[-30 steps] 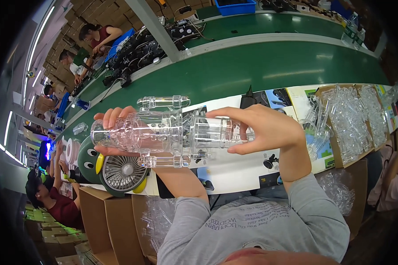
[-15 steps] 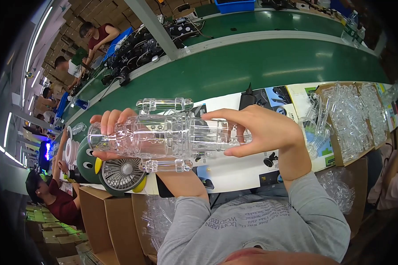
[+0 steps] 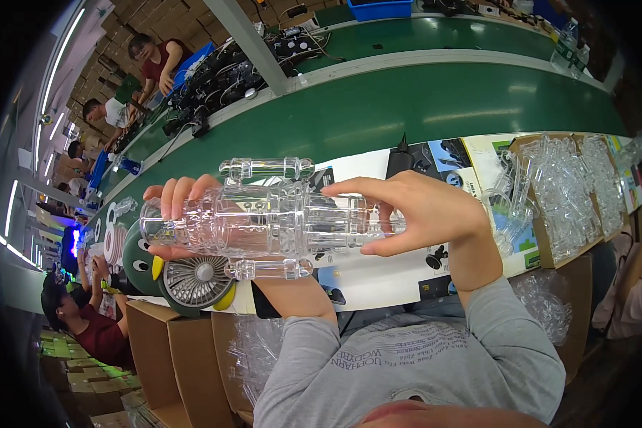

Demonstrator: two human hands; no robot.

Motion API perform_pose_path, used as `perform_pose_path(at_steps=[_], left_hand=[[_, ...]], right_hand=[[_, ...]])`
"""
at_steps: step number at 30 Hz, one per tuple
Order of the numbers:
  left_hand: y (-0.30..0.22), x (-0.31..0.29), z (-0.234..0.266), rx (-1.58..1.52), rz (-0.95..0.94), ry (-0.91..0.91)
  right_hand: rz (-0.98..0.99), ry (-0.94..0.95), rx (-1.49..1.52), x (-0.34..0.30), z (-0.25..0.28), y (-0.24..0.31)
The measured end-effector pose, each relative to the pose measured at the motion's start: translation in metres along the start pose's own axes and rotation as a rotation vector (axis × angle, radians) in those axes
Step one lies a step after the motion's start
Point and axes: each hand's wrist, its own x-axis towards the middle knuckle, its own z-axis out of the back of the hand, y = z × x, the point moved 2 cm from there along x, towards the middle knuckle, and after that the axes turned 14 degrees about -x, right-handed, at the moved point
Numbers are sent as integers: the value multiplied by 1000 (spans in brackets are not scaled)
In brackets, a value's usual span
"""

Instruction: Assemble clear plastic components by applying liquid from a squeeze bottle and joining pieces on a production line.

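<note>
Desk [image 3: 435, 107] runs under and beyond the clear body [image 3: 253, 230], landmark here. Pile of clear parts [image 3: 567, 192]: well right of clear body. Penguin fan [image 3: 200, 279]: at clear body's near left, partly behind it. Clear body: held above desk, long axis left-right, lying across the palm of left hand [image 3: 183, 197], the nearer hand; its fingers curl over the far edge, gripping. Clear end section [image 3: 335, 221]: at clear body's right end, roughly in line; full seating can't be told through the plastic. Right hand [image 3: 435, 214]: right of clear body, fingers bracketing the end section, index on far side, thumb on near. Side tubes [image 3: 271, 268]: one along each long side of clear body.
</note>
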Motion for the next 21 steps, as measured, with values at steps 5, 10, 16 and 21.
perform_pose_path(at_steps=[5,10,16,21], left_hand=[[2,0,-2,-5,-3,15],[1,0,-2,-22,-2,7],[3,0,-3,-29,-1,18],[7,-2,-9,120,18,37]], right_hand=[[16,9,50,2,0,2],[47,-22,73,1,-2,1],[28,-8,102,4,0,3],[-19,-44,-16,5,-5,2]])
